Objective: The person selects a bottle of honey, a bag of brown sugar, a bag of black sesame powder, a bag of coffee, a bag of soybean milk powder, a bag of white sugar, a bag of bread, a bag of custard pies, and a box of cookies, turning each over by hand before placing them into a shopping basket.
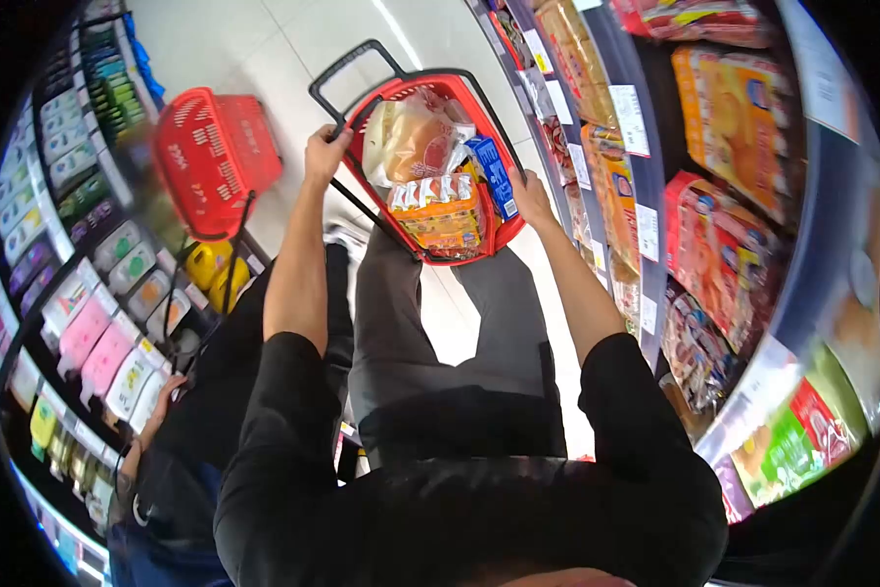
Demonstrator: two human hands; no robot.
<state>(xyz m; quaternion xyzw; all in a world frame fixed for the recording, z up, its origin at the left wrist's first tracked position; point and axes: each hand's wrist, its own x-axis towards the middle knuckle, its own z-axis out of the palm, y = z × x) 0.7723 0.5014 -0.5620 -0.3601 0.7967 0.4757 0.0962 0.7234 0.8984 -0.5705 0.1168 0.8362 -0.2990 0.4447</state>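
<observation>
A red shopping basket [507, 238] with black handles hangs in front of my legs. My left hand [328, 155] is closed around its black handle at the left side. At the right side my right hand [530, 199] is closed on the basket's edge by the other black handle bar; its fingertips are partly hidden. Inside lie a clear bag of bread [422, 142], an orange multipack of snacks [445, 223] and a blue box [491, 174]. The long black pull handle [371, 49] sticks out beyond the far rim.
Snack shelves [646, 196] with price tags and bagged food [734, 122] run along the right. To the left, another red basket [200, 161] stands near yellow containers [215, 269]. Another person's hand [164, 403] is by the left shelves of bottles and packs [107, 347].
</observation>
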